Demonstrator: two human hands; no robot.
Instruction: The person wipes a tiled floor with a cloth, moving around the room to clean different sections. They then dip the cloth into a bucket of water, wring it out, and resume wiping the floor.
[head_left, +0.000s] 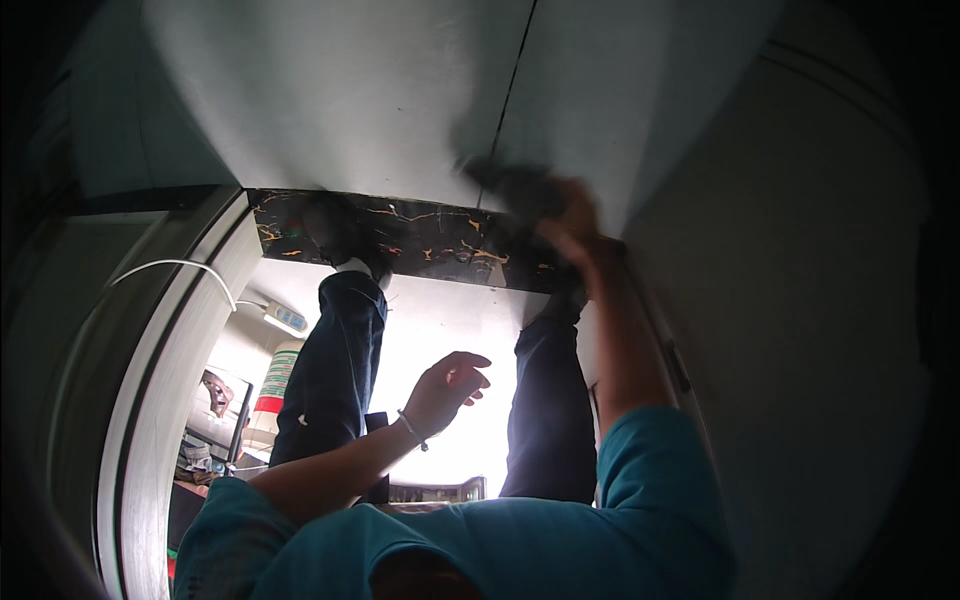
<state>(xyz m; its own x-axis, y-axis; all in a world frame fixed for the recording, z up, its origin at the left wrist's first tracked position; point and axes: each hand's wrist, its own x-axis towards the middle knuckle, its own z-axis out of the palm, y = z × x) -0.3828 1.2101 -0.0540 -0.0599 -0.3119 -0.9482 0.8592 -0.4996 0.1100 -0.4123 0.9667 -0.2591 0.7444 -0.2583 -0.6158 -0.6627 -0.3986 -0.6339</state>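
Observation:
My right hand (576, 221) is closed around a dark object (517, 187), reaching forward over pale floor tiles (390, 97). Motion blur hides what kind of object it is and whether it touches the floor. Beneath and beside that hand runs a black marble threshold (427, 232) with gold veins. My left hand (448, 390), with a bracelet at the wrist, hangs between my legs. Its fingers are loosely curled and apart, with nothing in them. My feet in dark shoes stand at the threshold, one towards each end; the right shoe is partly hidden.
To the left rises a door frame (161, 390) with a white cable (180, 262) looped across it. Behind it are a power strip (286, 319) and a white container (277, 375) bearing writing. A dark door or wall panel (787, 300) stands close at my right arm.

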